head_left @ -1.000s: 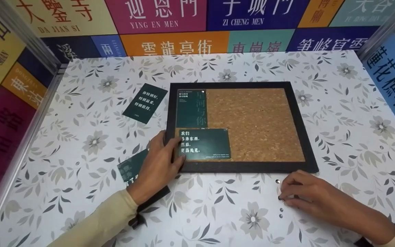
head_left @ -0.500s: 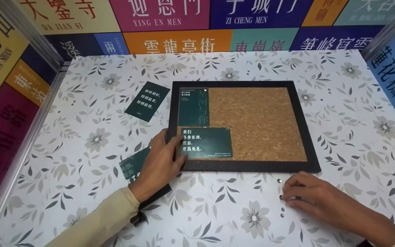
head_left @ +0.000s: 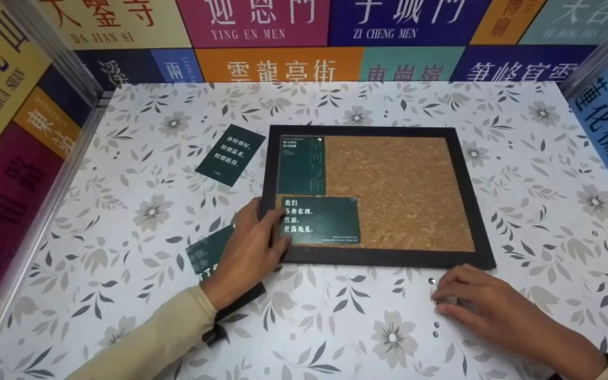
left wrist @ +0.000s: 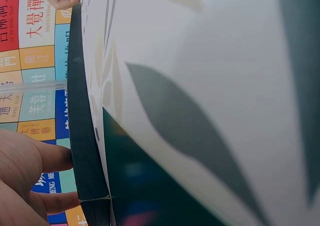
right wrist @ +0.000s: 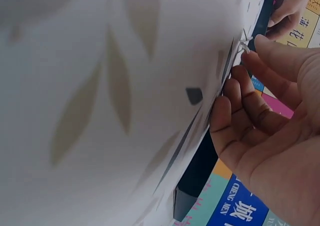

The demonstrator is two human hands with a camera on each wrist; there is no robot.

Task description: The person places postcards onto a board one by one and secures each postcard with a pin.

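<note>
A black-framed cork board (head_left: 404, 190) lies flat on the table in the head view. Two green cards are on its left part: an upright one (head_left: 300, 171) with a shiny dot near its top right corner, and a wide one (head_left: 330, 227) below. My left hand (head_left: 246, 253) grips the frame's lower left corner, fingertips reaching the wide card's edge. Just off the lower right corner, my right hand (head_left: 478, 301) is low over the tablecloth. Its thumb and forefinger pinch a small silvery thumbtack (right wrist: 244, 46). Another shiny tack (head_left: 431, 281) lies by the fingertips.
A loose green card (head_left: 230, 155) lies left of the board. Another green card (head_left: 209, 253) is partly under my left forearm. The floral tablecloth (head_left: 335, 338) covers the table, with panels of coloured signs (head_left: 283, 63) standing behind and at both sides.
The head view shifts slightly, moving the whole scene a little to the right. My left hand keeps its hold on the frame, and the right fingers stay by the tacks with only a small movement.
</note>
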